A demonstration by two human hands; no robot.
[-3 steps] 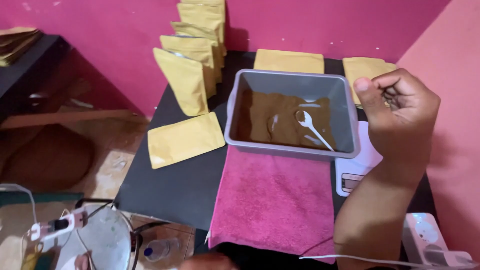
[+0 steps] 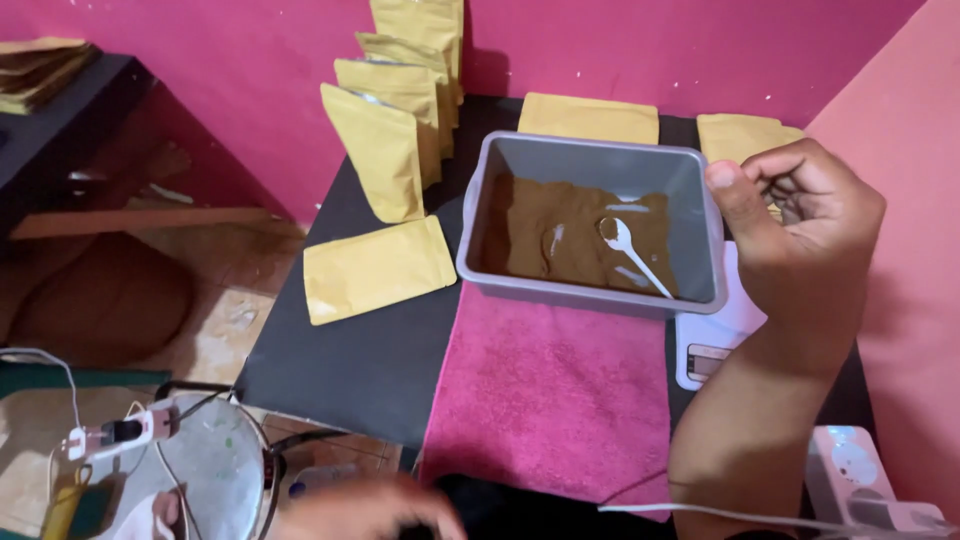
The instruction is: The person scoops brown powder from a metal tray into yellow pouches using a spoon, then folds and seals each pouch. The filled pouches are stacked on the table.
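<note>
My right hand [image 2: 800,225] is raised above the right side of the black table [image 2: 350,360], next to the right rim of a grey plastic tub [image 2: 590,155]. Its fingers are curled in towards the palm and the thumb points up; I see nothing in it. The tub holds brown powder [image 2: 540,235], with a white plastic spoon [image 2: 632,252] lying in it. My left hand [image 2: 365,510] shows as a blur at the bottom edge, near the table's front; its grip is unclear.
A pink towel [image 2: 555,390] lies in front of the tub. A white scale [image 2: 715,345] sits under my right forearm. Yellow pouches stand in a row [image 2: 385,150] at the back left, and others lie flat [image 2: 375,268] around the tub. A fan and cables are on the floor to the left.
My left hand has come a little further into view at the bottom edge. My right hand stays in about the same place.
</note>
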